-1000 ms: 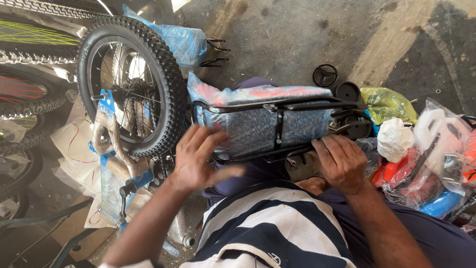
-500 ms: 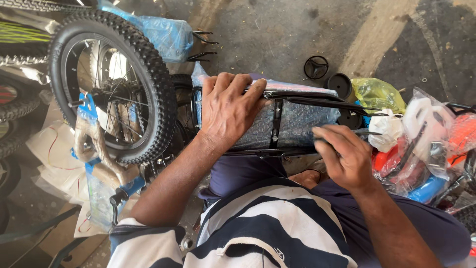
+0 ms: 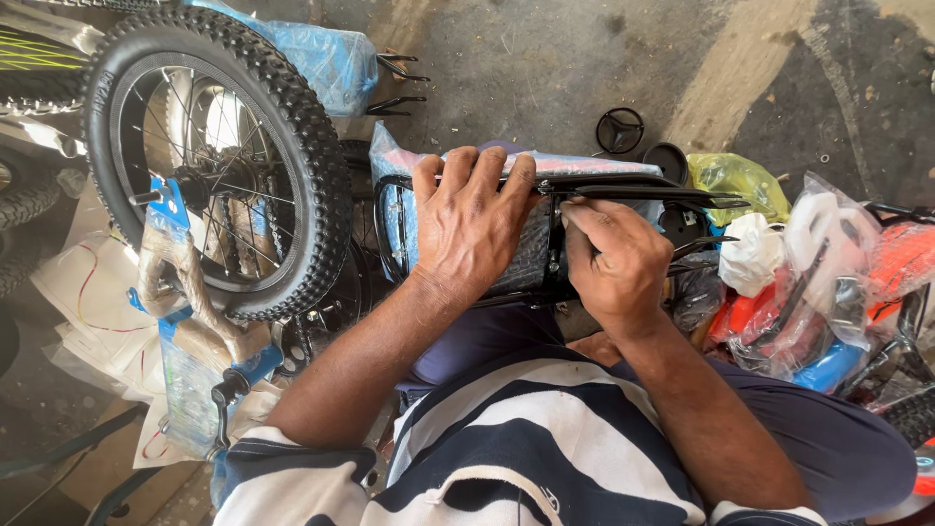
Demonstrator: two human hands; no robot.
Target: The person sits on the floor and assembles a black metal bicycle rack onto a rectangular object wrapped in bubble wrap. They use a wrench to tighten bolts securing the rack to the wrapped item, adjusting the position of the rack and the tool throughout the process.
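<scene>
A black metal rear carrier rack (image 3: 623, 192), partly wrapped in bubble plastic, lies across my lap. My left hand (image 3: 470, 226) lies flat over its left half, fingers curled over the top rail, holding it down. My right hand (image 3: 606, 255) is closed at the rack's middle crossbar, fingertips pinched against the rail; whether a small part sits between them is hidden. A blue bicycle frame (image 3: 180, 321) with a knobby black wheel (image 3: 219, 161) stands just left of my left arm.
Plastic-bagged parts, orange and white (image 3: 838, 273), lie in a heap at the right. A yellow-green bag (image 3: 735, 180), a small black wheel (image 3: 619, 130) and a black cap (image 3: 666, 160) lie on the concrete floor beyond the rack. More tyres (image 3: 24, 200) sit at far left.
My left hand rose from my lap and settled on top of the rack. My right hand moved up from the rack's lower edge to its middle rail. The view shifted closer.
</scene>
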